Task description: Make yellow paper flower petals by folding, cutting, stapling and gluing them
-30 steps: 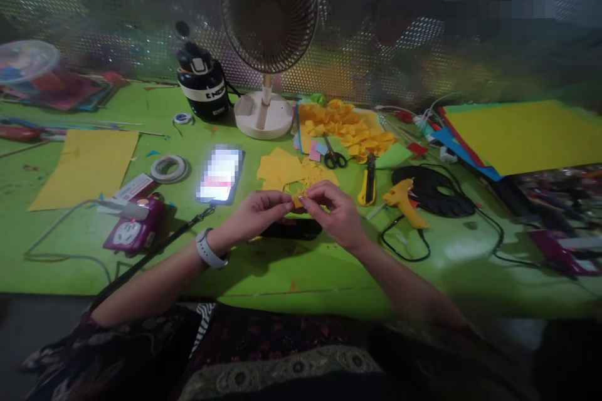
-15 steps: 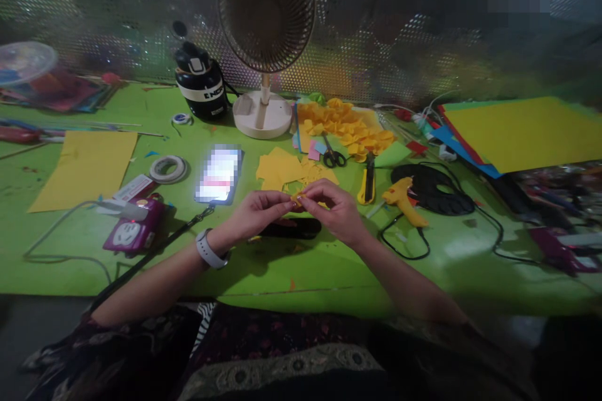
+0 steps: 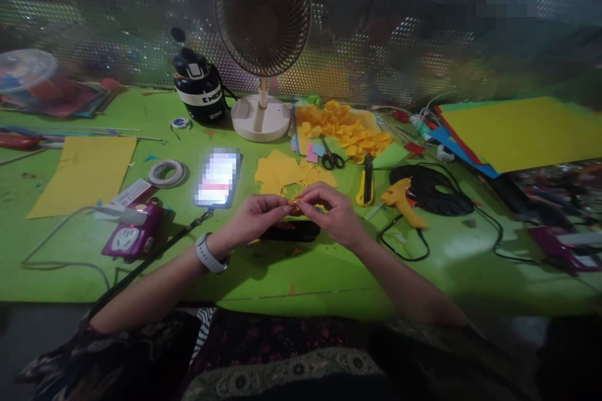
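My left hand (image 3: 254, 219) and my right hand (image 3: 336, 216) meet above the table, thumbs and fingers pinched together. Between their fingertips is a small yellow paper piece (image 3: 296, 202), mostly covered by the fingers. Below the hands lies a long black object (image 3: 296, 231), partly hidden, whose kind I cannot make out. Just beyond the fingers, flat yellow paper pieces (image 3: 276, 171) lie beside thin yellow paper scraps (image 3: 317, 174). Farther back is a heap of folded yellow-orange paper pieces (image 3: 345, 128).
Right of my hands lie a yellow utility knife (image 3: 365, 185), black-handled scissors (image 3: 332, 160) and a corded yellow glue gun (image 3: 403, 202). To the left are a phone (image 3: 217, 178), a tape roll (image 3: 166, 173) and a purple power socket (image 3: 132, 232). A fan (image 3: 261, 118) stands behind.
Both hands keep their pinch on the small yellow paper piece, with only slight finger movement. The view has shifted a little; the things on the table stay in place.
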The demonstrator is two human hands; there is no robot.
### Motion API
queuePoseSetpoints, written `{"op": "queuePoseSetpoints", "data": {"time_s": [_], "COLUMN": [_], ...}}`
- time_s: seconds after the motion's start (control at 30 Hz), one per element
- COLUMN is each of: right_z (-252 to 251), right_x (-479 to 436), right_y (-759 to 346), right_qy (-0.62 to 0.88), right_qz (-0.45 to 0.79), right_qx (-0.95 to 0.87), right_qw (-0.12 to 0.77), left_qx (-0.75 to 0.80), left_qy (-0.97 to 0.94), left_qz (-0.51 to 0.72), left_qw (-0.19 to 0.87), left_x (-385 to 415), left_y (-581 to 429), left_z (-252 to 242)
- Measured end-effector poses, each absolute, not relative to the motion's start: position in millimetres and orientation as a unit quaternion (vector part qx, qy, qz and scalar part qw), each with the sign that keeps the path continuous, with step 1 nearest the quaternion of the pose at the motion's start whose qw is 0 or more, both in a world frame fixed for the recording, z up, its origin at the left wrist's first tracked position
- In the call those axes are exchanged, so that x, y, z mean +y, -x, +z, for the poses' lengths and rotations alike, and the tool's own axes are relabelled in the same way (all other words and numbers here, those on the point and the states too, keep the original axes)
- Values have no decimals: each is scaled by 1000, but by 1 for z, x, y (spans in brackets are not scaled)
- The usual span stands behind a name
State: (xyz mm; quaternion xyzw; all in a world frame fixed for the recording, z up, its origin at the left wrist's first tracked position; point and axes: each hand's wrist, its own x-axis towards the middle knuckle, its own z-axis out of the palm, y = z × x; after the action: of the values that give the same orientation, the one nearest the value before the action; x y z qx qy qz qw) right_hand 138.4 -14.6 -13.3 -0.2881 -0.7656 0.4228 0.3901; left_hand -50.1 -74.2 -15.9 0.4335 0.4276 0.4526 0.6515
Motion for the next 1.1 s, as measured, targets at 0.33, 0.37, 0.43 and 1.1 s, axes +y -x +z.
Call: {"op": "queuePoseSetpoints", "data": {"time_s": [0.33,0.37,0.43,1.1], "right_z": [-12,-10,-7,-6], "right_x": [-15,-14,-13,-11], "right_y": [-138,-139,-140,-144], "right_qy": [315,328,351,255], "right_qz": [478,493,509,682], "right_qx": [-727,-716,-708,-651], "right_qw": [378,370,342,212], "left_qx": [435,440,448,360], "left_qy": [-456,-457,-454,-353], "left_qz": [448,446,436,385], "left_qw": [634,632,635,773], "left_x": [-74,-75,-75,-80], "left_y": [51,51,51,49], "left_z": [-19,-19,-19,-8]}}
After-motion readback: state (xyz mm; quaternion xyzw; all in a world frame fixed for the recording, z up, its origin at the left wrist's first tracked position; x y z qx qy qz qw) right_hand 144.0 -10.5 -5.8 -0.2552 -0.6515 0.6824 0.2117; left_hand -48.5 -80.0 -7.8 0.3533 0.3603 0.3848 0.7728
